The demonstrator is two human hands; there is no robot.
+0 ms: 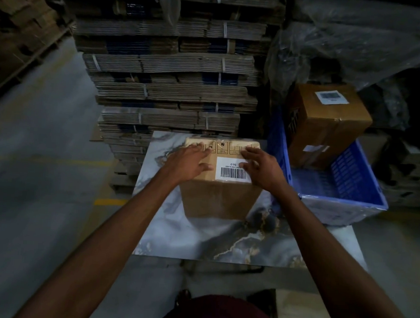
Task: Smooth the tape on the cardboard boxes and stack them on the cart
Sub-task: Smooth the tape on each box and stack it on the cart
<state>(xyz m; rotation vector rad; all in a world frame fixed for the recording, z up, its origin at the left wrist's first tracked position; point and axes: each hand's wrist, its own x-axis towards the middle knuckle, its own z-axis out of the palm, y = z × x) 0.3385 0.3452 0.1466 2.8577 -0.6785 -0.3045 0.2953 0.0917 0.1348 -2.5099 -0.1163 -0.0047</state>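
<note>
Head view takes in, at far left, bare concrete floor (38,173) with a yellow line, then bundles of flattened cartons (169,87) stacked behind a marble-patterned table (199,237). On that table stands the cardboard box (216,198), and the left hand (187,163) lies flat on its top with fingers spread, gripping nothing. Beside it the right hand (261,168) does the same, fingers splayed over the edge of the barcode label (232,171). Both press near the far edge, so a hard push could slide the box off the back of the table or wrinkle the tape rather than flatten it; the tape itself is hard to make out. Further right, a second box (329,122) leans tilted in a blue crate (344,201), where I judge it could tip if bumped.
</note>
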